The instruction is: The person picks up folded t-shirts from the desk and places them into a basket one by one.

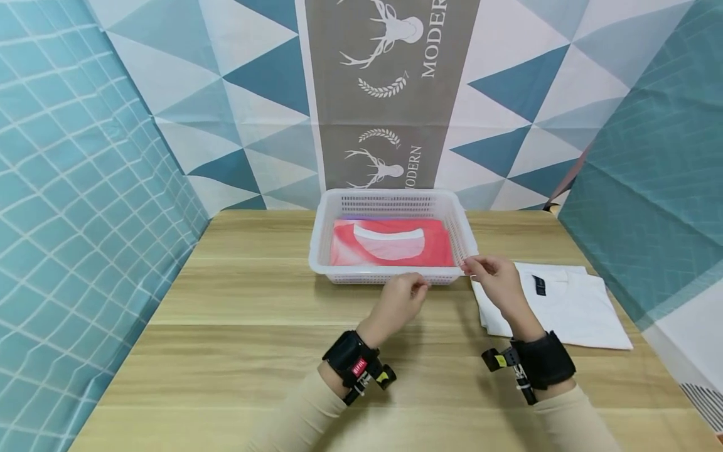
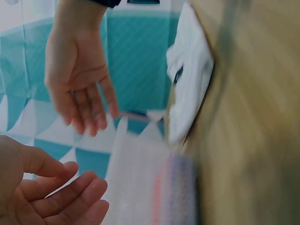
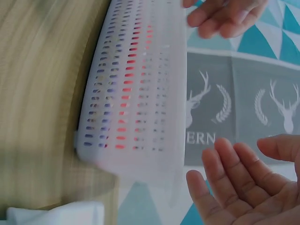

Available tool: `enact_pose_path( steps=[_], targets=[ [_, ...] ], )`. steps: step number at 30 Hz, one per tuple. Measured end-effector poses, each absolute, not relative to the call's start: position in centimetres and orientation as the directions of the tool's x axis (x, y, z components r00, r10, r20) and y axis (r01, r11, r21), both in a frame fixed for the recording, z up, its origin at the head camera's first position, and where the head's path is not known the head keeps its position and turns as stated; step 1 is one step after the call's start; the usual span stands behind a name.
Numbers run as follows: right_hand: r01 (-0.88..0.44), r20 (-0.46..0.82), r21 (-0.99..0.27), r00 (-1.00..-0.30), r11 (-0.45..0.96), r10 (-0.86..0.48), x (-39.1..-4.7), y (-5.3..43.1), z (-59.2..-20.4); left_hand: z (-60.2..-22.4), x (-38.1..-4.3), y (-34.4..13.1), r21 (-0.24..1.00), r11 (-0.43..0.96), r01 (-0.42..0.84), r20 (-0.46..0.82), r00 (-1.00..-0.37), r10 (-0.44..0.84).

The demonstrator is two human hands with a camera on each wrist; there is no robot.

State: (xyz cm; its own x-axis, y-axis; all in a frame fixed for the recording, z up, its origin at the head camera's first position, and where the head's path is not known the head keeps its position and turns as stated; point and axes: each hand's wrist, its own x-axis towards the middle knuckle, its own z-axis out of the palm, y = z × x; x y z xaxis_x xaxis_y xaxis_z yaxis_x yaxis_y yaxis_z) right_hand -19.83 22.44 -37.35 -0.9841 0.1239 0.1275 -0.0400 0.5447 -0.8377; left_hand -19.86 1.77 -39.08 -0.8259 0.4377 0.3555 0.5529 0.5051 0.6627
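Observation:
A white perforated plastic basket [image 1: 319, 251] stands at the back of the wooden table. Inside lies a folded red garment [image 1: 439, 242] with a white and pink curved neckline, and a strip of blue-purple shows behind it. My left hand [image 1: 397, 301] hovers just in front of the basket's near rim, its fingers loosely bent with nothing in them, as the left wrist view shows. By the basket's right front corner is my right hand [image 1: 499, 285], palm bare and fingers relaxed in the right wrist view [image 3: 248, 187]. To its right, a folded white T-shirt [image 1: 576, 307] with a black neck label lies flat.
The wooden table [image 1: 237, 351] runs up to a patterned cloth backdrop [image 1: 390, 107] right behind the basket. Teal cloth walls [image 1: 85, 220] flank it on both sides. Both wrists wear black straps with small cameras.

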Motion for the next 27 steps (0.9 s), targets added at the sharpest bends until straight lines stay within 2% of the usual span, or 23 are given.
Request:
enact_pose_path(
  steps=[4,10,12,16,21,24,27],
  targets=[
    [0.029,0.081,-0.872,-0.976,0.488,0.202,-19.3,23.9,-38.7,-40.6,-19.2,3.9,0.728,0.471,0.498,0.302,-0.850,0.432],
    [0.069,0.094,-0.906,-0.929,0.417,0.359,-21.4,32.3,-49.4,-44.3,-18.6,7.3,0.850,0.395,0.347,0.169,-0.892,0.420],
    [0.140,0.057,-0.895,-0.906,0.424,0.420,-21.2,34.6,-51.7,-45.3,-18.5,8.3,0.889,0.368,0.274,0.114,-0.909,0.401],
    [0.326,-0.117,-0.880,-0.852,0.344,0.510,-18.3,37.0,-50.8,-46.3,-18.1,10.2,0.935,0.318,0.155,0.031,-0.932,0.361],
    [0.495,-0.273,-0.839,-0.741,0.224,0.614,-13.8,39.6,-47.1,-46.6,-17.6,12.7,0.954,0.297,0.034,-0.069,-0.942,0.329],
    [0.563,-0.338,-0.816,-0.651,0.134,0.680,-12.1,41.2,-46.0,-46.8,-17.6,14.1,0.957,0.290,-0.015,-0.108,-0.945,0.308],
    [0.592,-0.433,-0.805,-0.547,-0.033,0.717,-11.3,43.0,-45.9,-46.9,-17.7,15.3,0.958,0.280,-0.058,-0.140,-0.950,0.281]
  ],
)
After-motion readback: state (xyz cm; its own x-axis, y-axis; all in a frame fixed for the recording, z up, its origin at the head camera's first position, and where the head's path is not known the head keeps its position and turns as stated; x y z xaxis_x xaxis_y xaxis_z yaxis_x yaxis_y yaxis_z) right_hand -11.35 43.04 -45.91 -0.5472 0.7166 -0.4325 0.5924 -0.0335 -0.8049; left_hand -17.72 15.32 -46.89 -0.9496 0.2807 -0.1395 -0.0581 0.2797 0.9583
